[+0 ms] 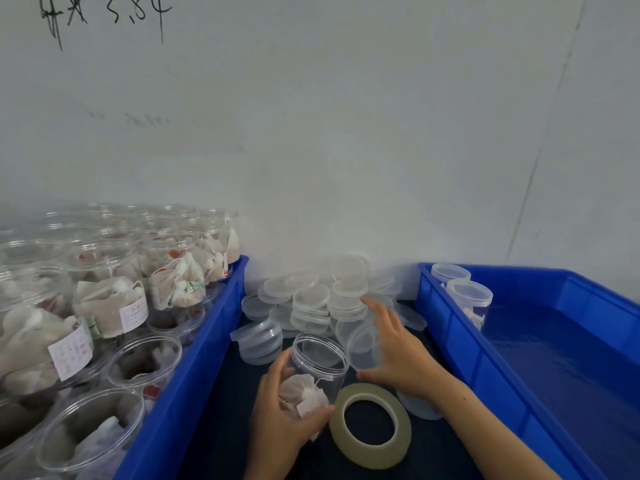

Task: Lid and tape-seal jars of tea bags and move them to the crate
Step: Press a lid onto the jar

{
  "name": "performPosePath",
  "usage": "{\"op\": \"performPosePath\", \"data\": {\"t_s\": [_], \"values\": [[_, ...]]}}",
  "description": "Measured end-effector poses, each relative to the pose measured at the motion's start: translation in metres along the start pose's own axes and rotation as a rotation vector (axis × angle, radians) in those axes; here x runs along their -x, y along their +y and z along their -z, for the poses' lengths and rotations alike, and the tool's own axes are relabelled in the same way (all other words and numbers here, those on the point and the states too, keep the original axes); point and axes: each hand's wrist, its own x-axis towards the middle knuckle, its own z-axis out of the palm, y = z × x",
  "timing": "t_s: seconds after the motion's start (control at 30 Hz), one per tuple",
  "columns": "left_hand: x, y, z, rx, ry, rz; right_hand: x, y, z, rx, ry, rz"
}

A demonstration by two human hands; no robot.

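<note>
Left hand (277, 420) grips open jar (317, 367) with tea bag, upright on dark surface (221, 427) between blue crates. Right hand (398, 355) holds clear lid (363, 346) just right of jar rim. Tape roll (370, 426) flat, near side. Lid pile (318, 303) far, against wall. Right crate (568, 344) mostly open floor, two lidded jars (464, 285) in far-left corner. Left crate (194, 368) packed with unlidded jars.

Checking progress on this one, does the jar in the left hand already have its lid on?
No, the jar gripped by the left hand has an open mouth, while the right hand holds a lid beside it.
</note>
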Motion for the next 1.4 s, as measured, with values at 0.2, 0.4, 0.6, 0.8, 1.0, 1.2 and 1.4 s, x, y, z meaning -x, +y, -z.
{"op": "performPosePath", "data": {"t_s": [0.2, 0.4, 0.6, 0.8, 1.0, 1.2, 1.4], "values": [[0.004, 0.003, 0.01, -0.091, 0.007, -0.024, 0.004, -0.038, 0.023, -0.017, -0.169, 0.136], [0.0, 0.003, 0.023, -0.146, -0.124, 0.017, 0.007, -0.04, 0.02, -0.395, -0.268, 0.13], [-0.001, 0.007, 0.022, -0.165, -0.172, 0.028, 0.007, -0.042, -0.005, -0.51, -0.236, 0.132], [-0.001, 0.004, 0.02, -0.05, -0.125, 0.046, 0.008, -0.039, -0.024, -0.646, -0.157, 0.089], [-0.001, -0.004, 0.01, 0.285, -0.043, 0.273, 0.009, -0.033, -0.038, -0.859, 0.027, -0.11], [-0.007, 0.004, 0.006, 0.521, -0.012, 0.266, 0.018, -0.039, -0.046, -1.004, 0.137, -0.105], [0.003, 0.02, 0.018, 0.843, -0.106, 0.376, 0.018, -0.056, -0.029, -0.946, 0.089, 0.105]]}}
